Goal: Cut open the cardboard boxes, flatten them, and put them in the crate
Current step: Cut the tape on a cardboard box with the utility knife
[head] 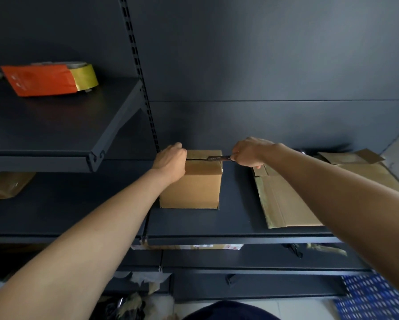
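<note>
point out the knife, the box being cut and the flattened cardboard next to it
knife (218, 158), head view, on the blade lying across the box top
box (191, 190), head view, on its front face
flattened cardboard (279, 204), head view, on its bare middle panel
</note>
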A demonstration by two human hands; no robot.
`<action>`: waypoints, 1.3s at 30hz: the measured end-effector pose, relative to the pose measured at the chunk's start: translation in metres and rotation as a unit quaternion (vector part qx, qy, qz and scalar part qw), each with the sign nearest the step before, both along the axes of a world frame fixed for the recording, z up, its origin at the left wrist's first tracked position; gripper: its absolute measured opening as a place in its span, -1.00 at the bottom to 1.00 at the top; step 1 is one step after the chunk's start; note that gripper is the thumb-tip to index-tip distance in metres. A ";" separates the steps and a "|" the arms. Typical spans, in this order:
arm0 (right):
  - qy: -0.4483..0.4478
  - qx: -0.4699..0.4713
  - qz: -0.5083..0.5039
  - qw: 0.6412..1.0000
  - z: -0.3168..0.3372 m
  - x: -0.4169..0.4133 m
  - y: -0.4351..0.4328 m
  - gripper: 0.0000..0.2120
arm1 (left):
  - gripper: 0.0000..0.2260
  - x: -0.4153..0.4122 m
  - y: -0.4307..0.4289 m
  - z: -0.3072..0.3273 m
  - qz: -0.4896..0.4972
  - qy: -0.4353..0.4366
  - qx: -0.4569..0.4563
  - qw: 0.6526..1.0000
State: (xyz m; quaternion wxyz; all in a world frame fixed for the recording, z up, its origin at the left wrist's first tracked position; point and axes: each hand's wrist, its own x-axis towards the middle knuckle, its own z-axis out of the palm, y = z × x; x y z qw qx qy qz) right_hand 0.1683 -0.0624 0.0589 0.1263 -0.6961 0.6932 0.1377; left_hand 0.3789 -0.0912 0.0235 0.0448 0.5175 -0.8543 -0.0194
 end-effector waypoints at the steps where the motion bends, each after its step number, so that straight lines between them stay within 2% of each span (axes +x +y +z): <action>1: 0.024 -0.011 0.025 0.999 -0.004 0.003 -0.001 -0.72 | -0.87 -0.003 0.001 0.000 -0.006 -0.002 0.015 1.000; 5: 0.084 -0.049 0.071 0.993 -0.006 0.013 -0.001 -0.65 | -0.48 -0.011 0.004 -0.006 -0.029 0.007 0.097 0.995; 9: 0.136 -0.032 0.083 0.987 0.007 -0.004 0.006 -0.67 | -0.49 -0.008 0.002 -0.004 -0.034 -0.001 0.101 0.994; 11: 0.126 -0.034 0.077 0.988 0.009 -0.010 0.008 -0.68 | -0.51 -0.009 0.000 0.000 -0.027 0.000 0.111 0.993; 18: 0.029 -0.032 -0.031 0.999 -0.003 -0.027 0.016 -0.78 | -0.54 -0.018 0.005 0.010 -0.003 0.004 0.138 0.990; 21: -0.102 -0.022 -0.112 0.988 -0.013 -0.032 0.020 -0.74 | -0.53 -0.024 0.004 0.013 -0.001 0.001 0.161 0.987; 23: -0.210 -0.014 -0.166 0.963 -0.022 -0.032 0.022 -0.71 | -0.54 -0.024 0.006 0.016 0.006 0.010 0.180 0.984; 25: -0.265 -0.012 -0.202 0.943 -0.029 -0.032 0.026 -0.69 | -0.57 -0.025 0.008 0.018 0.008 0.025 0.194 0.981; 34: -0.367 0.045 -0.229 0.901 -0.058 -0.022 0.033 -0.60 | -0.67 -0.023 0.003 0.008 0.008 0.071 0.230 0.971; 39: -0.341 0.069 -0.181 0.920 -0.059 -0.018 0.030 -0.67 | -0.71 -0.024 0.001 0.011 -0.004 0.063 0.232 0.971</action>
